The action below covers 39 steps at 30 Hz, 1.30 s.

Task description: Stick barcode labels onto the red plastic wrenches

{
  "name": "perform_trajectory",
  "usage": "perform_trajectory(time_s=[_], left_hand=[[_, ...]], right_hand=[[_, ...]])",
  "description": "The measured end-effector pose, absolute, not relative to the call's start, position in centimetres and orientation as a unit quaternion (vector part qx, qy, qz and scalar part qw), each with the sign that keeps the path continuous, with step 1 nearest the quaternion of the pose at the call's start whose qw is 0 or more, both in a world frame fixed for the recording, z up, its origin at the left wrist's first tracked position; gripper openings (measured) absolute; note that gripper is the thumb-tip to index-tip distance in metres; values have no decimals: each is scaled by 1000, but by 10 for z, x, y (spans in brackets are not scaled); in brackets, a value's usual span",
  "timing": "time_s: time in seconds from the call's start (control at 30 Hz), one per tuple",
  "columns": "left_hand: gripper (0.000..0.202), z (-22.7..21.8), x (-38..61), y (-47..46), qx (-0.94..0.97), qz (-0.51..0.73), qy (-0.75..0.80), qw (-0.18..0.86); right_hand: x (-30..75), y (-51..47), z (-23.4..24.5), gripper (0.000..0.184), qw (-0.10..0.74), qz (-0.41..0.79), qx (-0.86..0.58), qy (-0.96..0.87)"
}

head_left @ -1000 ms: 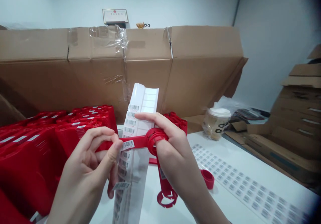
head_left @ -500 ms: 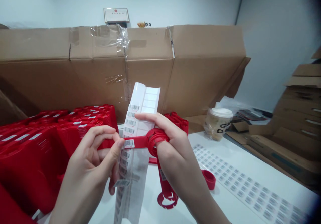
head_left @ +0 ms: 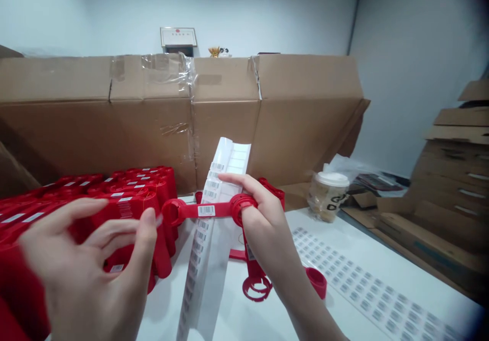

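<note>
My right hand (head_left: 263, 214) is closed on a red plastic link with ring ends (head_left: 191, 210). A barcode label (head_left: 207, 210) lies flat on its bar. Behind the link, a long white label strip (head_left: 214, 259) stands tilted, with my right index finger against it. More red ringed pieces (head_left: 256, 286) hang below that hand. My left hand (head_left: 99, 270) is apart from the link, blurred, its index finger spread from the thumb. Another small label (head_left: 116, 268) shows between its fingers; I cannot tell whether it sticks to a finger or a red part behind.
Rows of red plastic parts (head_left: 160, 193) with white labels fill the left. A large cardboard box (head_left: 225, 122) stands behind. On the right are a bagged paper cup (head_left: 329, 193), a barcode label sheet (head_left: 362, 280) on the white table, and stacked cartons (head_left: 454, 178).
My left hand has let go of the link's left end and drawn away left and toward me. The left ring is now uncovered. My right hand keeps its hold, and the view has tilted slightly up.
</note>
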<state>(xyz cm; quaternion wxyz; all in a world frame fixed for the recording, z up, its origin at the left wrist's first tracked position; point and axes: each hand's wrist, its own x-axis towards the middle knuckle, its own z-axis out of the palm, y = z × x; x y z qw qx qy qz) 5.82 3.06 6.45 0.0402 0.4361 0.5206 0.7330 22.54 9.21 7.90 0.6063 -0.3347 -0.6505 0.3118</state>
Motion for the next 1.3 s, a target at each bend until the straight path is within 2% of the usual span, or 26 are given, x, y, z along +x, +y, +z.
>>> perform_trajectory(time_s=[0.1, 0.17, 0.33, 0.6, 0.77, 0.83, 0.97, 1.03, 1.2, 1.3], left_hand=[[72, 62, 60, 30, 497, 691, 510, -125], [76, 57, 62, 36, 539, 646, 521, -144], [79, 53, 58, 47, 547, 635, 546, -8], [56, 63, 31, 50, 584, 544, 567, 203], [42, 69, 15, 55, 605, 523, 572, 186], [42, 71, 10, 54, 587, 532, 571, 216], [57, 73, 8, 50, 517, 562, 526, 373], [58, 73, 13, 48, 471, 587, 499, 429], [41, 69, 28, 33, 446, 629, 471, 429], [44, 67, 31, 23, 484, 618, 444, 432]], right_hand=[[221, 86, 79, 53, 613, 309, -319, -653], [218, 80, 79, 55, 614, 322, -297, -657], [212, 65, 79, 57, 617, 341, -251, -664], [207, 70, 74, 63, 618, 312, -243, -680], [210, 78, 75, 60, 618, 312, -236, -682], [215, 80, 77, 57, 627, 306, -250, -671], [224, 84, 81, 48, 637, 305, -286, -647], [227, 87, 82, 45, 633, 332, -290, -637], [230, 96, 85, 41, 623, 425, -274, -597], [232, 97, 87, 40, 625, 454, -254, -582]])
